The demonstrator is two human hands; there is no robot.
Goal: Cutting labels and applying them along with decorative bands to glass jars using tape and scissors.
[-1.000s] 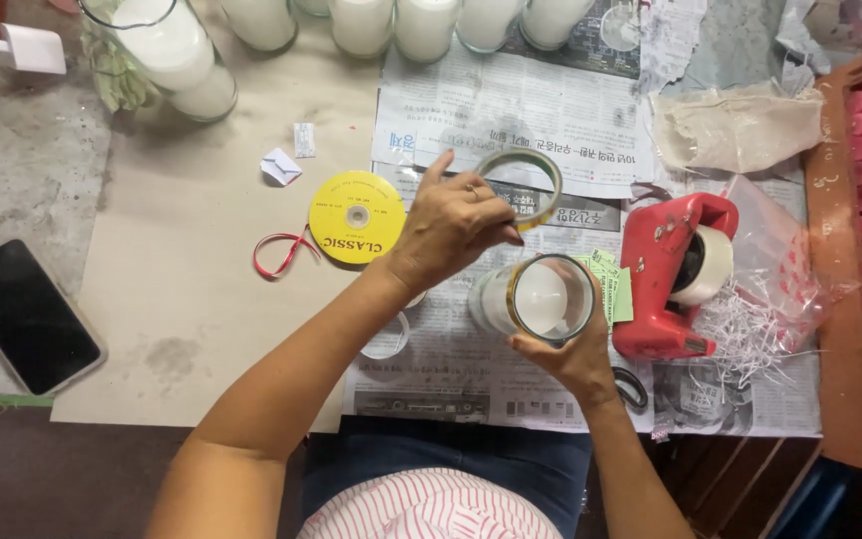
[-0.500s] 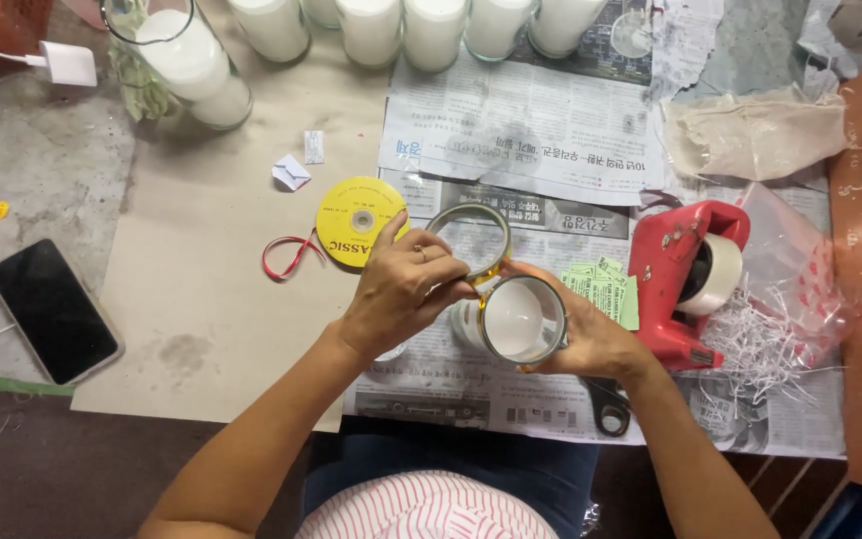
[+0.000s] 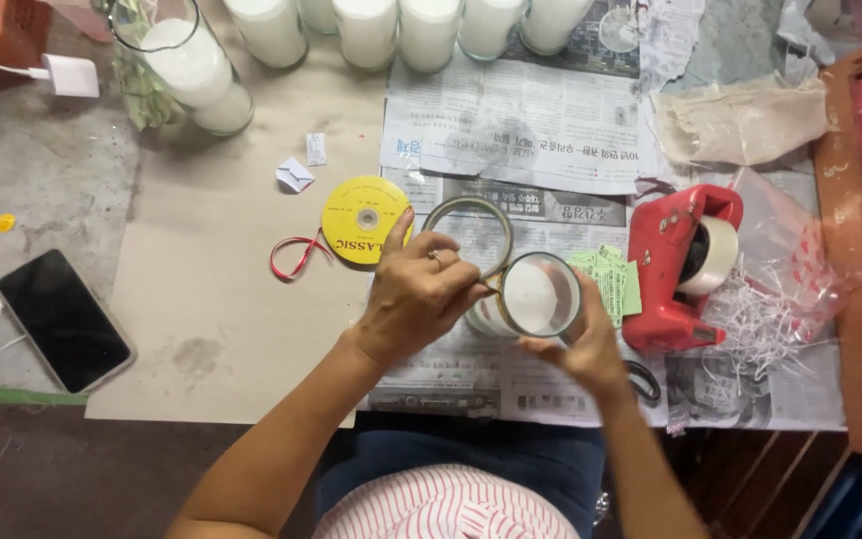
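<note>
Holding a glass candle jar (image 3: 539, 295) tilted toward us over the newspaper (image 3: 511, 130), we cup it from below with our right hand (image 3: 583, 344), fingers curled around its side. Our left hand (image 3: 421, 299) is closed on a gold-edged tape ring (image 3: 469, 236), pinching it just beside the jar's rim. Near the left hand lies a yellow ribbon spool (image 3: 363, 220); a red tape dispenser (image 3: 678, 265) sits on the desk (image 3: 212, 299) to the right of the jar.
</note>
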